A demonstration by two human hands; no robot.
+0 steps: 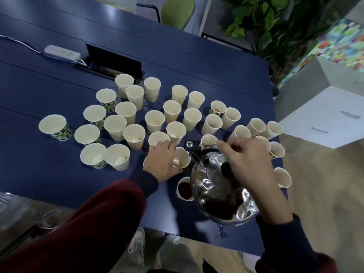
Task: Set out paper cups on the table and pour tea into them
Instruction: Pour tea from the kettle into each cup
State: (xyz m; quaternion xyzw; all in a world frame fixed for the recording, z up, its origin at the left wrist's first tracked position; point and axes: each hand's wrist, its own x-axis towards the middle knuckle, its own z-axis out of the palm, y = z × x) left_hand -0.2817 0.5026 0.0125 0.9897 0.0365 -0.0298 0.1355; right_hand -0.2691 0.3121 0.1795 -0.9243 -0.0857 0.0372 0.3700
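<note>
Several white paper cups stand on the dark blue table; a few have green printed sides. My right hand grips the black handle of a shiny steel kettle, held over the table's near right part with its spout pointing away from me. One cup beside the kettle holds dark tea. My left hand reaches among the near cups and holds an empty cup just left of the spout.
A white power strip and an open black cable box sit at the table's far left. A green chair and plants stand beyond the table. A white cabinet is to the right. The table's near edge runs beneath my arms.
</note>
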